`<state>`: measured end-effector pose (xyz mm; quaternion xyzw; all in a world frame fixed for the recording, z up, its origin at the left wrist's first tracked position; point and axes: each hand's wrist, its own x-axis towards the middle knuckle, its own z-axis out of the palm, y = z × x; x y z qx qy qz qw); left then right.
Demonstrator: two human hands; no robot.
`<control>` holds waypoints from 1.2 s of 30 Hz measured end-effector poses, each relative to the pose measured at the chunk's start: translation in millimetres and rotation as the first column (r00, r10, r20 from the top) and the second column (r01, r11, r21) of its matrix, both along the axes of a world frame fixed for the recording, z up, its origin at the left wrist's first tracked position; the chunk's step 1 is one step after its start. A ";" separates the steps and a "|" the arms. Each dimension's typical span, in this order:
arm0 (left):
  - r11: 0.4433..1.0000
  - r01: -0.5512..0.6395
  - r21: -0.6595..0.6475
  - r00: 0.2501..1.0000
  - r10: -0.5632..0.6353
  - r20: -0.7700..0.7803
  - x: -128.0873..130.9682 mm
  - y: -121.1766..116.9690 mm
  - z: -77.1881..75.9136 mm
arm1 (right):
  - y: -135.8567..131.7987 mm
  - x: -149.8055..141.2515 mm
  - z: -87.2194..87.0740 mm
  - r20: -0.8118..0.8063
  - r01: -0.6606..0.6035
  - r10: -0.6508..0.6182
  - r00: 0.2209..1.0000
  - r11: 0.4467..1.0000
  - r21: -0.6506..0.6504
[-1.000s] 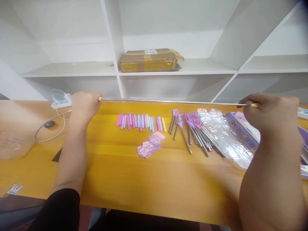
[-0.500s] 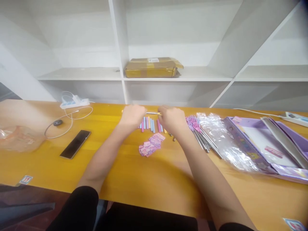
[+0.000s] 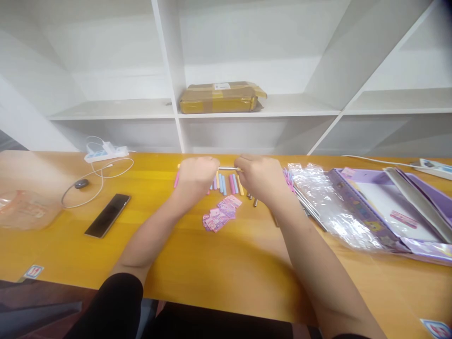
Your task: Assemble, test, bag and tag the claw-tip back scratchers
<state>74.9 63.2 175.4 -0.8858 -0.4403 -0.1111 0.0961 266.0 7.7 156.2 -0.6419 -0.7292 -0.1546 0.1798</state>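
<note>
Two bare hands with a thin metal rod, centre of the frame. The left hand (image 3: pixel 199 176) and the right hand (image 3: pixel 259 176) face each other, each curled firmly about the metal rod (image 3: pixel 228 168), whose short bright span shows between them; the fingertips are hidden. Good handling would probably call for both fists on one line, with even force along the axis, lest the slender rod bend. Below the fists, coloured sleeves (image 3: pixel 233 184) lie in a row, partly covered by the left hand, and could be knocked askew. Pink cards (image 3: pixel 221 214) lie fanned at centre. Right of centre, the right forearm hides part of the hand-headed back scratchers (image 3: pixel 312 205); beside them are clear plastic wrapping (image 3: pixel 328 207) and a purple box (image 3: pixel 363 209). A phone (image 3: pixel 108 215) lies at left.
</note>
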 end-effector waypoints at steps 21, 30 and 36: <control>0.933 0.237 0.270 0.971 -0.219 -0.095 4.8 -6.3 -17.4 | -2.2 5.3 -0.2 0.018 0.044 -0.043 0.999 0.997 -0.057; 0.997 0.005 0.076 0.996 0.003 -0.094 13.8 2.7 -21.6 | 6.2 -3.6 -5.1 0.113 -0.023 0.025 0.993 0.999 -0.023; 0.951 -0.259 0.171 0.955 0.279 -0.103 -68.5 81.6 6.7 | 1.4 130.6 7.4 0.106 0.111 -0.136 0.985 0.971 0.211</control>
